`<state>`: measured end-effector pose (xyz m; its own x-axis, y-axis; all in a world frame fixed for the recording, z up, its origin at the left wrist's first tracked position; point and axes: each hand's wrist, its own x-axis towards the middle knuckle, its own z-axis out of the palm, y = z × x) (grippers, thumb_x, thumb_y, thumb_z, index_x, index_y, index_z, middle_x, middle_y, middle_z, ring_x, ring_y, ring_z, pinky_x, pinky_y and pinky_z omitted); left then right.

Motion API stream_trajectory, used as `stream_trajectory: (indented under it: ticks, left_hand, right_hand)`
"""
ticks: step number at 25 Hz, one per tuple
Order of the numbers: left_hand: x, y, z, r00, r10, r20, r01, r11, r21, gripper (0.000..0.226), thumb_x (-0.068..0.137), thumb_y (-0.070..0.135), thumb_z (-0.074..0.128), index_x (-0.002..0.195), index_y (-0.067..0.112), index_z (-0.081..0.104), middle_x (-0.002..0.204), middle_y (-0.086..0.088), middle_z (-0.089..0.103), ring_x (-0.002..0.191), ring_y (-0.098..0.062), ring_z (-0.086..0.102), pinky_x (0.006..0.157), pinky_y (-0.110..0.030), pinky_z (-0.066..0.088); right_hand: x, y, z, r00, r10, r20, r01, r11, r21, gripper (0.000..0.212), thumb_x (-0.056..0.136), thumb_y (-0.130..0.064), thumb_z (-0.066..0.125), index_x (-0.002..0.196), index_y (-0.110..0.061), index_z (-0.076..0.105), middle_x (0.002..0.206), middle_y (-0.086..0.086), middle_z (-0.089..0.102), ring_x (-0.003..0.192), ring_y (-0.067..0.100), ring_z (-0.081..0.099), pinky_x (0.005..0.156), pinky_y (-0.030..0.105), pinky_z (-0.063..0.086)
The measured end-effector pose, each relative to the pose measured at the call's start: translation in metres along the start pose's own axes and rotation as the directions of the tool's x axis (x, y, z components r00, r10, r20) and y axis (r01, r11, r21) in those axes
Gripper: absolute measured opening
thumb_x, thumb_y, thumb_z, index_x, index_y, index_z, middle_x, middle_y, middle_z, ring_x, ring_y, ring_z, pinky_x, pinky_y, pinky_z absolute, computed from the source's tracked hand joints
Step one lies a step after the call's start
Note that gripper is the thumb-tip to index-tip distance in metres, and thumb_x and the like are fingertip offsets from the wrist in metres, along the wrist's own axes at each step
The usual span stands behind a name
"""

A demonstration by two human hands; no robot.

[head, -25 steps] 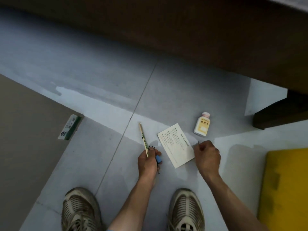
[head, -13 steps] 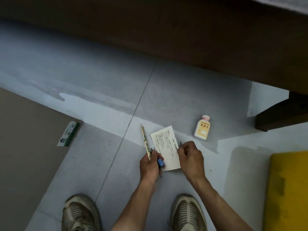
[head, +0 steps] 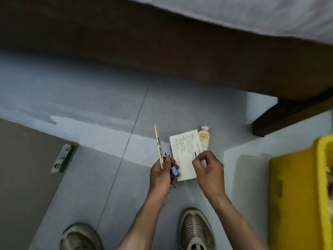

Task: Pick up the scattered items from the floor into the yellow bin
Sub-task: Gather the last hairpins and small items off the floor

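While my left hand [head: 162, 175] clutches a paper-wrapped chopstick pair [head: 158, 146] and my right hand [head: 207, 168] pinches a white printed card [head: 183, 156], the small yellow-labelled bottle [head: 204, 137] just beyond and the green-and-white packet [head: 63, 158] far left remain unbinned.

Yellow bin [head: 295, 195], white printed card [head: 183, 156], pale yellow bottle [head: 205, 138], grey floor [head: 90, 105], brown bed frame [head: 162, 51].
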<state>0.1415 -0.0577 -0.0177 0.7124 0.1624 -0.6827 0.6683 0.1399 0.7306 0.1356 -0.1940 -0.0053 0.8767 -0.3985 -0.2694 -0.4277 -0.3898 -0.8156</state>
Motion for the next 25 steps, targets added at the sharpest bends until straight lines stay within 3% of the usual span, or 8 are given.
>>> stream_trajectory:
  ticks: [4,8,12,14,16,17,19,25]
  left_hand:
    - [-0.063,0.053,0.055,0.940,0.107,0.324,-0.136,0.988,0.069,0.027,0.099,0.036,0.050,0.085,0.019,0.066,0.073,0.000,0.069,0.060,-0.011,0.060,0.044,-0.023,0.041]
    - [-0.152,0.090,0.154,0.777,0.113,0.620,-0.206,0.975,0.080,0.027,0.098,0.034,0.052,0.083,0.017,0.065,0.066,-0.001,0.066,0.053,-0.014,0.058,0.040,-0.022,0.037]
    - [-0.221,0.098,0.244,0.648,-0.108,0.754,-0.205,0.929,0.309,0.028,0.099,0.033,0.051,0.086,0.011,0.061,0.071,-0.007,0.064,0.052,-0.017,0.062,0.039,-0.019,0.038]
    - [-0.244,0.090,0.264,0.555,-0.300,0.776,-0.139,0.887,0.441,0.044,0.097,0.050,0.048,0.106,0.011,0.063,0.097,-0.011,0.067,0.075,-0.022,0.067,0.054,-0.027,0.049]
    - [-0.249,0.074,0.262,0.447,-0.407,0.797,-0.047,0.879,0.475,0.077,0.090,0.071,0.035,0.141,0.014,0.045,0.137,-0.004,0.053,0.125,-0.029,0.053,0.093,-0.043,0.047]
    - [-0.247,0.069,0.257,0.435,-0.400,0.806,0.005,0.897,0.443,0.087,0.088,0.075,0.030,0.150,0.014,0.030,0.153,-0.004,0.037,0.140,-0.029,0.035,0.110,-0.050,0.032]
    - [-0.244,0.065,0.246,0.468,-0.310,0.828,0.095,0.949,0.302,0.091,0.089,0.074,0.028,0.154,0.013,0.015,0.161,-0.010,0.019,0.147,-0.029,0.021,0.119,-0.051,0.017]
    - [-0.234,0.079,0.210,0.664,0.011,0.748,-0.002,1.000,-0.014,0.067,0.096,0.062,0.030,0.147,0.019,0.037,0.149,-0.006,0.045,0.135,-0.021,0.043,0.106,-0.039,0.037]
  right_hand:
    - [-0.034,-0.034,-0.103,0.947,-0.075,-0.313,0.111,0.989,0.101,0.017,0.087,-0.013,0.063,0.074,-0.021,0.056,0.080,-0.016,0.065,0.068,0.000,0.057,0.049,0.010,0.039]
    - [-0.083,-0.034,-0.231,0.754,0.061,-0.654,0.130,0.962,0.239,0.012,0.084,-0.013,0.066,0.073,-0.017,0.062,0.076,-0.010,0.069,0.072,0.008,0.064,0.057,0.027,0.052]
    - [-0.113,-0.010,-0.321,0.640,0.204,-0.741,-0.023,0.969,0.246,0.016,0.083,-0.024,0.065,0.071,-0.015,0.063,0.075,-0.006,0.070,0.068,0.013,0.066,0.049,0.033,0.050]
    - [-0.124,0.008,-0.349,0.666,0.312,-0.677,-0.188,0.949,0.253,0.015,0.084,-0.026,0.063,0.074,-0.015,0.065,0.078,-0.001,0.072,0.068,0.016,0.067,0.055,0.038,0.055]
    - [-0.133,0.025,-0.362,0.743,0.403,-0.534,-0.288,0.913,0.289,0.017,0.091,-0.030,0.059,0.097,-0.019,0.069,0.102,0.000,0.072,0.088,0.018,0.067,0.078,0.041,0.057]
    - [-0.139,0.029,-0.363,0.776,0.412,-0.478,-0.305,0.908,0.288,0.028,0.095,-0.033,0.055,0.116,-0.019,0.065,0.118,0.000,0.067,0.103,0.018,0.063,0.089,0.037,0.052]
    - [-0.145,0.030,-0.359,0.816,0.391,-0.425,-0.293,0.914,0.279,0.043,0.099,-0.035,0.049,0.139,-0.018,0.050,0.139,0.001,0.054,0.124,0.019,0.051,0.094,0.029,0.040]
    - [-0.136,-0.003,-0.313,0.912,0.245,-0.329,-0.152,0.947,0.283,0.042,0.097,-0.040,0.052,0.137,-0.026,0.051,0.135,-0.004,0.056,0.112,0.011,0.051,0.091,0.029,0.040]
